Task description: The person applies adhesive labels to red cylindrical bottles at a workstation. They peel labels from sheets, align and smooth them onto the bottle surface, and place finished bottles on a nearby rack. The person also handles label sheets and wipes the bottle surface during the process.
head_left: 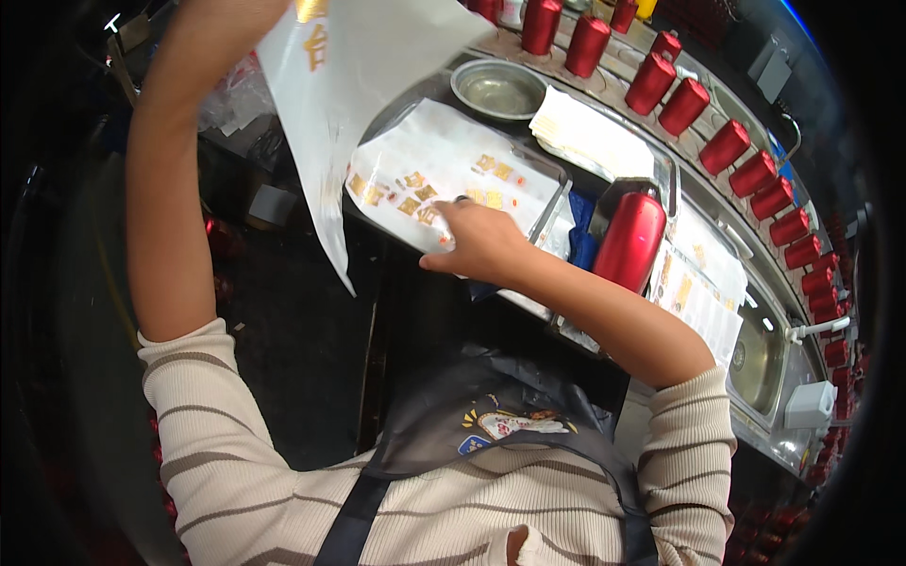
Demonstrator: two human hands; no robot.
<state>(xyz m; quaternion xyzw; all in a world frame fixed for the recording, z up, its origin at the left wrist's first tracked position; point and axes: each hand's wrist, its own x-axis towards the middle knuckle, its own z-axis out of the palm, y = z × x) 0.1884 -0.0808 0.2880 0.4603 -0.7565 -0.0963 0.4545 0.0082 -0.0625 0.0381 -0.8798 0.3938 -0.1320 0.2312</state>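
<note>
A stainless counter [604, 90] curved away to the right, lined with a row of red canisters [727, 146] and ending at a steel sink [760, 363]. The floor [293, 358] below lay dark, perhaps black tile. Light glinted off the metal.

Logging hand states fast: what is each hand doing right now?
Left hand: out of view above the frame, its arm raised by a white printed bag; grip cannot be told.
Right hand: resting on the stack of printed bags.

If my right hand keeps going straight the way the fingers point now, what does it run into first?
The right hand already rests on the stack of white printed bags in the metal tray, fingers pointing up and left. Going on, it would slide over the bags toward the raised white sheet; depth is unclear.
</note>
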